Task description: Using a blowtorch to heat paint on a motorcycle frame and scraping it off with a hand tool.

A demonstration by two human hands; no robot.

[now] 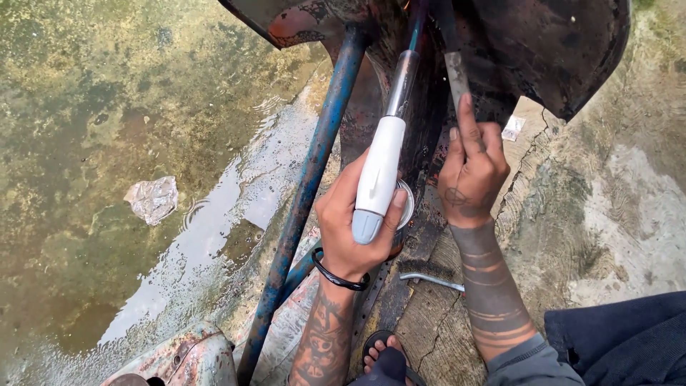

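My left hand (348,230) is shut on a white-handled tool (379,179) with a grey end cap. Its shiny metal shaft (401,82) points up into a rusty, dark metal body (543,50). My right hand (471,171) grips a thin, dirty metal bar (456,71), with the forefinger stretched along it. The bar also reaches up into the rusty body, just right of the shaft. Under my left hand sits a small round tin (407,206), mostly hidden. A black band circles my left wrist.
A rusty blue tube (307,186) runs diagonally from the metal body down to the bottom edge. A wire brush (431,276) lies on cracked concrete. A puddle with a crumpled wrapper (151,199) covers the left. My sandalled foot (384,355) is at the bottom.
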